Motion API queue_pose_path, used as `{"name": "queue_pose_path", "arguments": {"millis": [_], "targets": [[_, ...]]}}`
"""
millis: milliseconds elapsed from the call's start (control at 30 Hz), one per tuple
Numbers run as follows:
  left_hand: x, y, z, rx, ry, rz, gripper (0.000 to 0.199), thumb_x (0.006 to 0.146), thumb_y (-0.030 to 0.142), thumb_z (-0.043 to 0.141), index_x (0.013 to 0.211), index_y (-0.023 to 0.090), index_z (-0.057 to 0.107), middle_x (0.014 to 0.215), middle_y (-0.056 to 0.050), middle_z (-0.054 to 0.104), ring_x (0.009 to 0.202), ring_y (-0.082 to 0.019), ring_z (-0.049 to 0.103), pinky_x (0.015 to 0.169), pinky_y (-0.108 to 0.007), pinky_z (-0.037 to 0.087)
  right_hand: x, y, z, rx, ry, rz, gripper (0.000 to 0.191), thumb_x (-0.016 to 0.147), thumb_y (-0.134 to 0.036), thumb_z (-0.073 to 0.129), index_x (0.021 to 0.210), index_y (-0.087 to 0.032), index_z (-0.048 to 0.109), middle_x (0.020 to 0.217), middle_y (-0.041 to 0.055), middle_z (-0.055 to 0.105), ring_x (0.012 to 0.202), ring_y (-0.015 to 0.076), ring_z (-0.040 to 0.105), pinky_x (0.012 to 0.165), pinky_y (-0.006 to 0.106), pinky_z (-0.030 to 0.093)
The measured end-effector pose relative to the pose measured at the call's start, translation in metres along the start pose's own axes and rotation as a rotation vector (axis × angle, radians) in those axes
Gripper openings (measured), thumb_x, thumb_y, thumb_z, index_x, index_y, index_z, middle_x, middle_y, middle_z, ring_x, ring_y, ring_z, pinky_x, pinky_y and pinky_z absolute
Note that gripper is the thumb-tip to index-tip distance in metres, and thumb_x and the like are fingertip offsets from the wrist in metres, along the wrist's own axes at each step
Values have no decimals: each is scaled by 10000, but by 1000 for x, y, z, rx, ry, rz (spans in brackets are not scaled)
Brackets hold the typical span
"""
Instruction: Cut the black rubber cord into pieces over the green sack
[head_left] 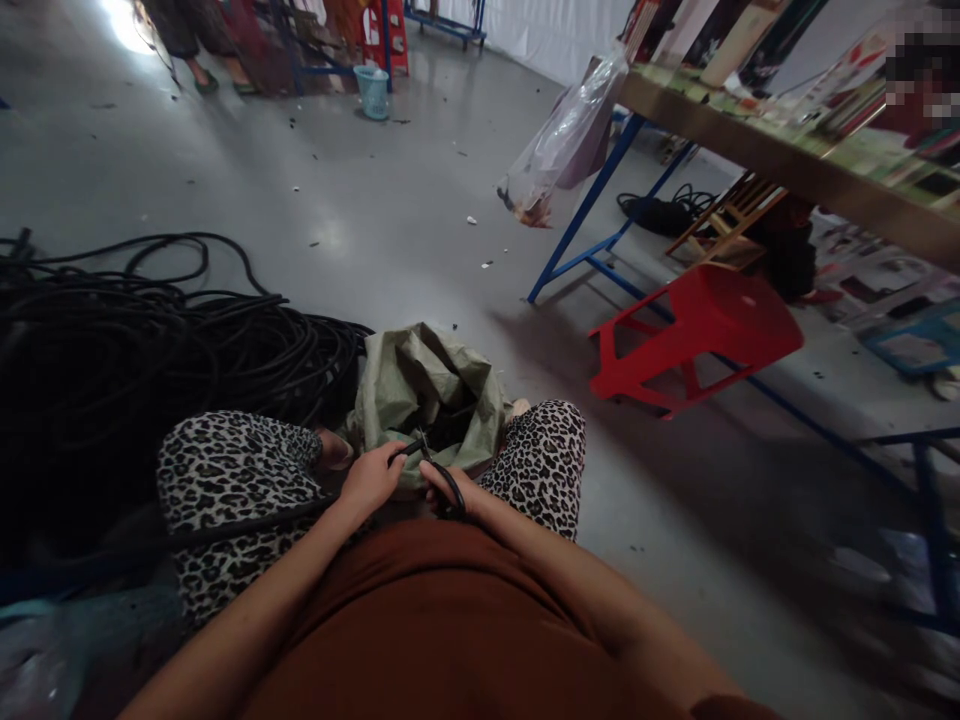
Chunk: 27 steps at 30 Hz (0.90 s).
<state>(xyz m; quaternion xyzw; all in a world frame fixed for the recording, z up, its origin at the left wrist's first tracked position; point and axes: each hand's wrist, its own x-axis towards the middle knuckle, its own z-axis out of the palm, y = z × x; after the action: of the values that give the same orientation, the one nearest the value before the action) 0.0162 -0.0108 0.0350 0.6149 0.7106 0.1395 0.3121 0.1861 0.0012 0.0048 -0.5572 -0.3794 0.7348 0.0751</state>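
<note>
Between my knees stands an open woven sack (pixel 379 390), its mouth facing up, with dark pieces inside that I cannot make out. My left hand (pixel 371 480) is closed around a black rubber hose or cord (pixel 409 449), whose end points over the sack. A length of it runs back across my left thigh. In my right hand (pixel 450 488) is a pair of scissors (pixel 453 486) with black handles. The blades meet the black cord near its end, just above the sack's near rim.
A big heap of black cord (pixel 172 340) lies at the left. To the right are a red plastic stool (pixel 697 330) and a blue-legged table (pixel 750 140) with a clear plastic bag (pixel 555 140) hanging from it. A light-blue basket (pixel 373 92) stands farther back; other people are nearby.
</note>
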Motion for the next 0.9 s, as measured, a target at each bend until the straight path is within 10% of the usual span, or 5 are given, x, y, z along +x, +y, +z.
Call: {"name": "queue_pose_path", "arguments": {"millis": [900], "targets": [[-3, 10, -9, 80, 19, 1, 348, 822, 337, 411, 1118, 229, 560, 1111, -31, 629, 999, -179, 577, 857, -276, 429, -8, -4, -4, -231, 20, -168, 564, 762, -649, 406, 555, -135, 509, 436, 7, 462, 377, 94, 447, 383, 204, 341]]}}
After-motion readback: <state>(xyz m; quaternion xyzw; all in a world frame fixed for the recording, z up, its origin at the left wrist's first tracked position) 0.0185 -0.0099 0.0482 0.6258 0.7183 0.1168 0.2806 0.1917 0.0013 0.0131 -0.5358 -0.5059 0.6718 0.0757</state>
